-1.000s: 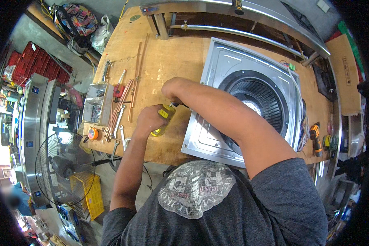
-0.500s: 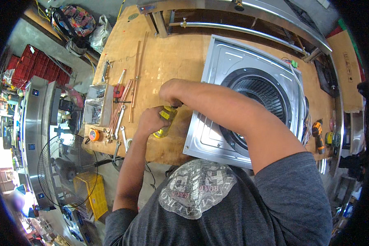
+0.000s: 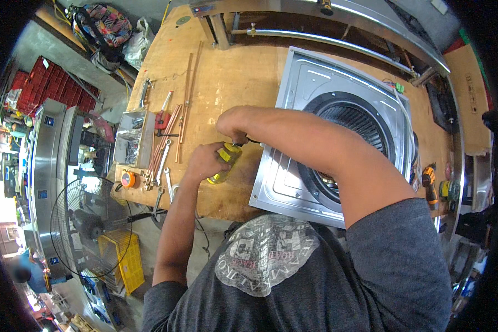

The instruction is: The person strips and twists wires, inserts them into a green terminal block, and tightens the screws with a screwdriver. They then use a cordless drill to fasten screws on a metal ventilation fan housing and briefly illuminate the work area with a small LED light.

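From here, the yellow container (image 3: 225, 172) over the counter (image 3: 221, 77) looks light, firm, perhaps slick, best held round its middle, where the left hand's (image 3: 206, 162) fingers wrap it; what the right hand's (image 3: 232, 124) fingers pinch, I can't tell.

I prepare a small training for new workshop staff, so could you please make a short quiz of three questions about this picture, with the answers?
1. Multiple choice: what does the person's left hand hold?
A) a spanner
B) a yellow container
C) an orange tape measure

2. True or false: the orange-and-black drill is to the right of the metal fan panel.

3. Fill in the missing word: the person's ____ forearm crosses over the panel.

Key: 1. B; 2. True; 3. right
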